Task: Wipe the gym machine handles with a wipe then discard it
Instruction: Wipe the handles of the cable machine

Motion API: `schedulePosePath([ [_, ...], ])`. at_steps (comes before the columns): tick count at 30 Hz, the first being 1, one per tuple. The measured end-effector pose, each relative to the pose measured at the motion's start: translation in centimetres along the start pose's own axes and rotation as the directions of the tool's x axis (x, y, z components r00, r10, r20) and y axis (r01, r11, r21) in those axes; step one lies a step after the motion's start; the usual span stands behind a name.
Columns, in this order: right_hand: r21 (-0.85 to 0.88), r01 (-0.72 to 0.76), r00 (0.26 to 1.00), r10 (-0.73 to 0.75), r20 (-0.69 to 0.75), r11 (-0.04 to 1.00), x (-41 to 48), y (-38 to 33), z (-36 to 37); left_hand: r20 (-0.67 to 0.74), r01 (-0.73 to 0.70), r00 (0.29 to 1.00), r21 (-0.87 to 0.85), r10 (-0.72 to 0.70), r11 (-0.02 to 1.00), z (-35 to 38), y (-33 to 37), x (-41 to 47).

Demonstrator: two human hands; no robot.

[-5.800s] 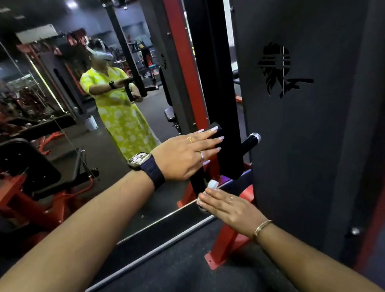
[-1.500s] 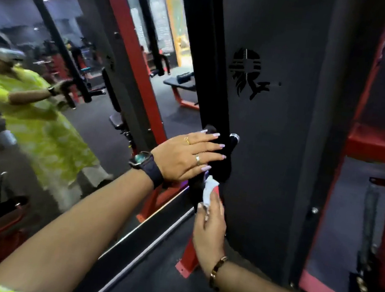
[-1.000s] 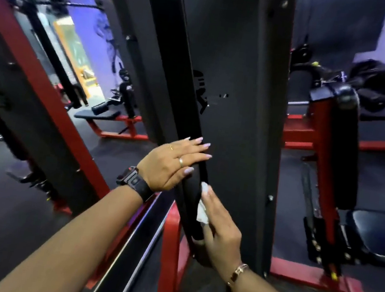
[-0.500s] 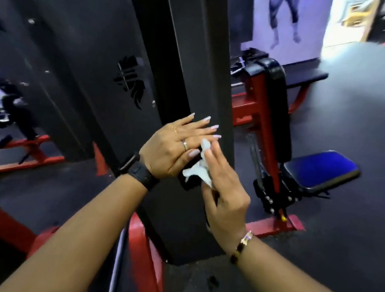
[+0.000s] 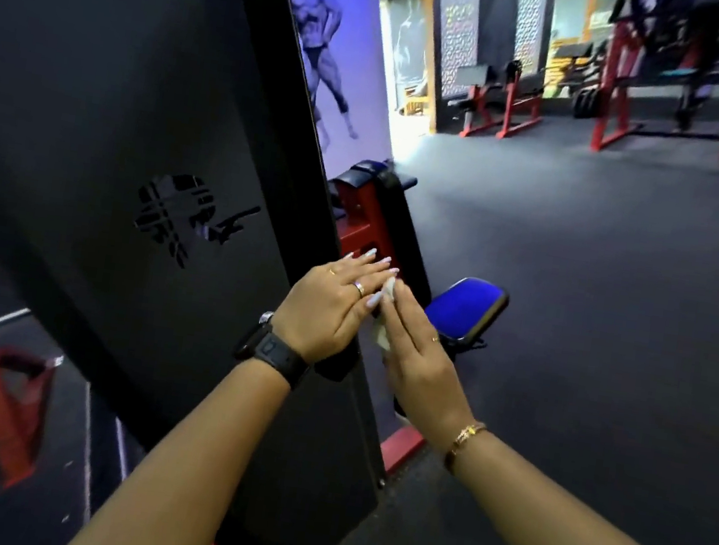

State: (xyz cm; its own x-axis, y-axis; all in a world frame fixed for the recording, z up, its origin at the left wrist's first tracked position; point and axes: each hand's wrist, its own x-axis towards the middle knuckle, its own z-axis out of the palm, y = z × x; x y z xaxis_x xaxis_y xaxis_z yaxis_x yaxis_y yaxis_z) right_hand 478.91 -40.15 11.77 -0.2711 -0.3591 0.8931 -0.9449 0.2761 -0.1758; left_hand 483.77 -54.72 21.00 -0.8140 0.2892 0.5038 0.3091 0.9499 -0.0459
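Note:
My left hand (image 5: 334, 305) lies with straight fingers over a black handle (image 5: 336, 367) at the edge of the tall black machine panel (image 5: 138, 125); only the handle's lower end shows under my palm. Right beside it, my right hand (image 5: 417, 354) has its fingers straight and presses a white wipe (image 5: 388, 289) against the handle side. The wipe peeks out at my right fingertips and again lower down between the two hands. My right thumb is hidden.
A blue seat pad (image 5: 467, 310) and a red-and-black back pad (image 5: 384, 215) stand just behind my hands. A red frame foot (image 5: 400, 444) sits on the floor below. Dark gym floor (image 5: 620, 309) stretches right, with red benches (image 5: 492, 101) far back.
The view has swung further right. My right hand has slid up alongside my left, and the wipe is now mostly covered between them. My left hand stays on the handle.

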Motion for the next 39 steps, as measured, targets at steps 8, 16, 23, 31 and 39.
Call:
schedulePosePath([
  [8,0.132,-0.165,0.977,0.180,-0.111,0.977,1.4,-1.1,1.1,-0.048,0.020,0.999,-0.053,-0.023,0.998,1.0,-0.1,-0.2],
  [16,-0.177,-0.010,0.998,-0.001,-0.063,0.984,-1.1,0.0,-0.4,-0.083,-0.001,0.997,-0.067,-0.004,0.998,0.7,-0.3,-0.1],
  [23,-0.215,-0.106,0.982,0.068,-0.177,0.971,0.9,-2.3,1.5,-0.113,-0.046,0.993,-0.060,0.039,0.997,1.4,-0.8,-0.1],
  [31,-0.319,-0.268,0.944,0.182,-0.275,0.909,0.5,-3.6,3.3,-0.118,-0.090,0.990,-0.086,0.080,0.992,1.2,-1.2,-0.4],
  [39,-0.615,0.042,0.999,-0.051,0.002,0.788,-3.6,-2.8,1.4,-0.059,-0.111,0.993,-0.074,0.107,0.991,0.7,-1.6,-0.6],
])
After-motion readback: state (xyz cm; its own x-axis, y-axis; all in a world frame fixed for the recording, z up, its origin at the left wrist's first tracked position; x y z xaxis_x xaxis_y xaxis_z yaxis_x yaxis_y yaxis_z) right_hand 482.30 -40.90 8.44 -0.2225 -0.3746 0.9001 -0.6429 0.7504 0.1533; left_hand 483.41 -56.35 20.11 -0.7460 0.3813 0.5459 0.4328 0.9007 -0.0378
